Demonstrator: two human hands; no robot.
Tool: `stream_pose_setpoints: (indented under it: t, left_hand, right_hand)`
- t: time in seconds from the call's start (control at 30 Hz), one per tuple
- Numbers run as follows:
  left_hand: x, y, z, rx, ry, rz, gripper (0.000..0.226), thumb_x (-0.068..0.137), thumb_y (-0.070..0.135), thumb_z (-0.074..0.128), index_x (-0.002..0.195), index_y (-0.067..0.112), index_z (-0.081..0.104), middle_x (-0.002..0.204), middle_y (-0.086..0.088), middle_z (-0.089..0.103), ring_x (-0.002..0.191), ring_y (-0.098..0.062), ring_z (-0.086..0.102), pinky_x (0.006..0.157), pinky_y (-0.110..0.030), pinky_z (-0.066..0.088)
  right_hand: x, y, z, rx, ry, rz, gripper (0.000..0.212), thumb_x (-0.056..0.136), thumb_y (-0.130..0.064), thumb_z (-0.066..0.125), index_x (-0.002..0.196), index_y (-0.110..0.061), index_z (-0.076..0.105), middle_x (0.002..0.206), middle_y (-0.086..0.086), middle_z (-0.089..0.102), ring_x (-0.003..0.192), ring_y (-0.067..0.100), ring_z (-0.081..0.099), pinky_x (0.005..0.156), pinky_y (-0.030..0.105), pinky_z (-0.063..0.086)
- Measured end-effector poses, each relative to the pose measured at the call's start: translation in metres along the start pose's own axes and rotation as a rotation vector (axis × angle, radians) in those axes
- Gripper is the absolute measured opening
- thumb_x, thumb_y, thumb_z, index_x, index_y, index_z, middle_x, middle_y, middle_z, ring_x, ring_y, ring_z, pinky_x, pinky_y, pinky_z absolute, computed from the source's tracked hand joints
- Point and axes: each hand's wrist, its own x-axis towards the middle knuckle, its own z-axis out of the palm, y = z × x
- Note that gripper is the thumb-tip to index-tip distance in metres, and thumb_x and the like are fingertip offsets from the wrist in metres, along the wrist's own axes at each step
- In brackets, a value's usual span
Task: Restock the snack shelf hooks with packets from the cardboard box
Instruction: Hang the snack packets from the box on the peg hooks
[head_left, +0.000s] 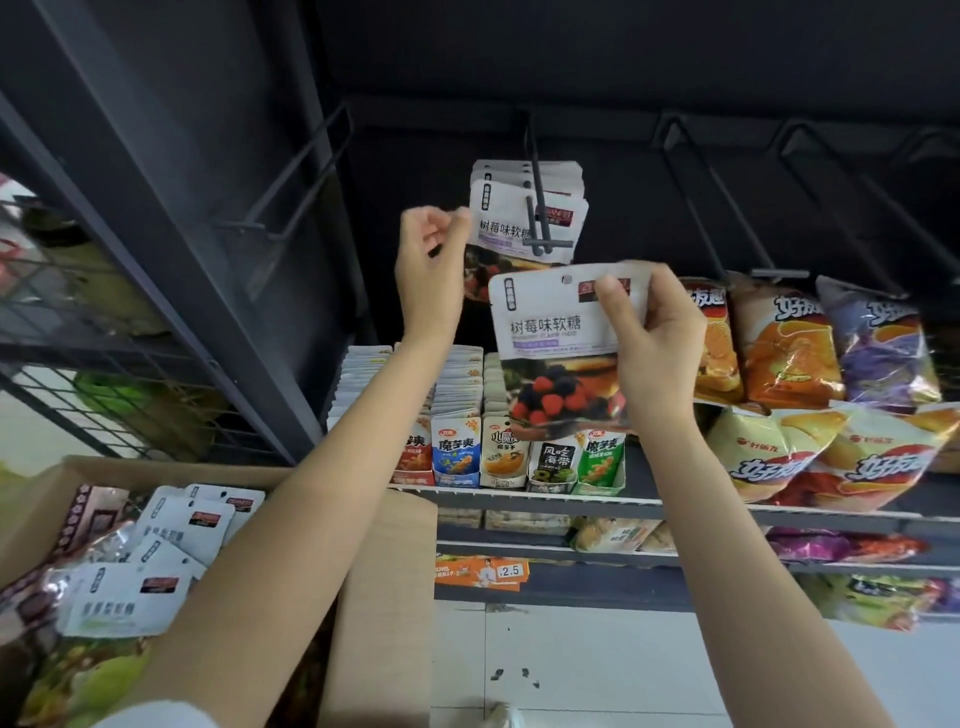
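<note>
- Open brown cardboard box (384, 525), well below the hook: more white packets inside.
- My right hand (652, 348) pinches a white berry-print sweet packet (556, 343) upright, punched hole just below the hook tip.
- My left hand (431, 260), loosely curled and holding nothing, touches the hung packets (524, 218).
- Black double-prong metal hook (540, 218) points toward me; right hand is nearer.

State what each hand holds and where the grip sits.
The right hand pinches a raspberry gummy packet by its upper right edge, thumb near the hang hole. The left hand touches the left edge of the hanging packets; its grip cannot be told.
</note>
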Motion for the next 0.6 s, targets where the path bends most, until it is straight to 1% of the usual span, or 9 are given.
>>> stream_pose_setpoints:
  t: [0.1, 0.17, 0.2, 0.23, 0.3, 0.37, 0.43, 0.5, 0.6]
  left_hand:
    - [-0.028, 0.000, -0.015, -0.145, -0.156, 0.002, 0.014, 0.091, 0.031, 0.052, 0.094, 0.018, 0.048, 0.097, -0.001, 0.059, 0.094, -0.008, 0.060, 0.087, -0.028, 0.051]
    - [-0.038, 0.000, -0.020, -0.144, -0.233, 0.050, 0.020, 0.086, 0.034, 0.059, 0.098, 0.023, 0.047, 0.104, -0.007, 0.055, 0.101, -0.021, 0.059, 0.087, -0.036, 0.052]
    - [-0.041, 0.001, -0.021, -0.115, -0.252, 0.088, 0.023, 0.084, 0.032, 0.062, 0.100, 0.026, 0.047, 0.107, -0.008, 0.054, 0.104, -0.027, 0.059, 0.087, -0.038, 0.053]
    - [-0.043, 0.002, -0.021, -0.082, -0.265, 0.121, 0.026, 0.084, 0.027, 0.065, 0.103, 0.028, 0.046, 0.108, -0.005, 0.055, 0.104, -0.026, 0.060, 0.085, -0.036, 0.054]
    - [-0.046, 0.006, -0.020, -0.030, -0.296, 0.168, 0.032, 0.086, 0.013, 0.066, 0.108, 0.027, 0.047, 0.110, 0.002, 0.057, 0.098, -0.012, 0.064, 0.078, -0.028, 0.056]
    - [-0.047, 0.004, -0.019, 0.027, -0.322, 0.214, 0.031, 0.087, 0.012, 0.065, 0.109, 0.027, 0.050, 0.113, 0.006, 0.058, 0.095, -0.008, 0.065, 0.076, -0.031, 0.058]
    - [-0.044, -0.002, -0.018, 0.114, -0.309, 0.242, 0.030, 0.086, 0.014, 0.067, 0.109, 0.028, 0.053, 0.114, 0.010, 0.058, 0.099, -0.011, 0.065, 0.078, -0.038, 0.058]
    - [-0.041, -0.008, -0.016, 0.167, -0.266, 0.217, 0.034, 0.085, 0.011, 0.069, 0.113, 0.022, 0.055, 0.115, 0.012, 0.058, 0.103, -0.012, 0.063, 0.080, -0.040, 0.057]
    - [-0.033, -0.015, -0.011, 0.201, -0.179, 0.202, 0.038, 0.083, 0.011, 0.070, 0.118, 0.018, 0.058, 0.118, 0.011, 0.059, 0.108, -0.012, 0.061, 0.089, -0.041, 0.054]
  right_hand:
    - [0.007, -0.001, 0.011, 0.068, 0.005, 0.038, 0.011, 0.093, -0.014, 0.062, 0.087, -0.022, 0.057, 0.077, -0.015, 0.062, 0.070, -0.007, 0.058, 0.062, 0.012, 0.046]
    - [0.013, 0.000, 0.017, 0.060, 0.003, 0.054, 0.007, 0.092, -0.015, 0.063, 0.095, -0.018, 0.058, 0.081, -0.012, 0.063, 0.073, -0.004, 0.060, 0.064, 0.015, 0.049]
    - [0.015, -0.001, 0.020, 0.058, 0.003, 0.056, 0.010, 0.092, -0.015, 0.064, 0.100, -0.016, 0.058, 0.083, -0.011, 0.064, 0.073, -0.002, 0.062, 0.064, 0.017, 0.050]
    - [0.017, -0.001, 0.023, 0.066, 0.002, 0.060, 0.016, 0.091, -0.015, 0.064, 0.105, -0.014, 0.057, 0.083, -0.010, 0.066, 0.073, 0.000, 0.064, 0.062, 0.019, 0.052]
    - [0.018, -0.001, 0.026, 0.114, -0.007, 0.087, 0.024, 0.091, -0.014, 0.064, 0.111, -0.016, 0.052, 0.083, -0.003, 0.069, 0.070, 0.009, 0.067, 0.056, 0.023, 0.053]
    - [0.020, 0.004, 0.027, 0.143, -0.018, 0.107, 0.025, 0.091, -0.014, 0.064, 0.110, -0.020, 0.050, 0.081, 0.004, 0.069, 0.068, 0.020, 0.067, 0.053, 0.030, 0.052]
    - [0.023, 0.011, 0.029, 0.087, -0.011, 0.081, 0.017, 0.088, -0.019, 0.065, 0.099, -0.026, 0.053, 0.083, 0.004, 0.066, 0.072, 0.028, 0.063, 0.058, 0.037, 0.049]
    - [0.026, 0.017, 0.030, 0.005, -0.009, 0.034, 0.012, 0.087, -0.022, 0.063, 0.089, -0.031, 0.056, 0.086, -0.010, 0.064, 0.081, 0.017, 0.060, 0.072, 0.039, 0.048]
    - [0.025, 0.030, 0.029, -0.077, -0.094, -0.006, 0.022, 0.090, -0.023, 0.062, 0.096, -0.042, 0.052, 0.094, -0.018, 0.061, 0.086, 0.004, 0.057, 0.080, 0.038, 0.049]
